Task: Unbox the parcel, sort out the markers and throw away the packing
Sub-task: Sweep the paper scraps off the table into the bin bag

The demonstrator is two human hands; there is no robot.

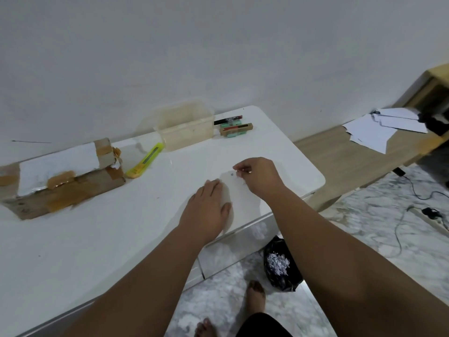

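A translucent plastic bag (245, 200) lies flat near the right front edge of the white table (97, 239). My left hand (207, 207) presses flat on its left part. My right hand (258, 176) pinches the bag's far top edge between thumb and fingers. The taped cardboard parcel box (60, 178) lies open at the left. Boxed markers (234, 126) are stacked at the back beside a clear plastic container (185, 125). On the floor stands a black rubbish bag (281, 263) with shredded paper in it.
A yellow box cutter (144, 164) lies between the parcel and the container. A wooden bench (352, 161) with loose white papers (386, 127) stands at the right. Cables and a power strip (435, 217) lie on the marble floor. My bare feet are below the table edge.
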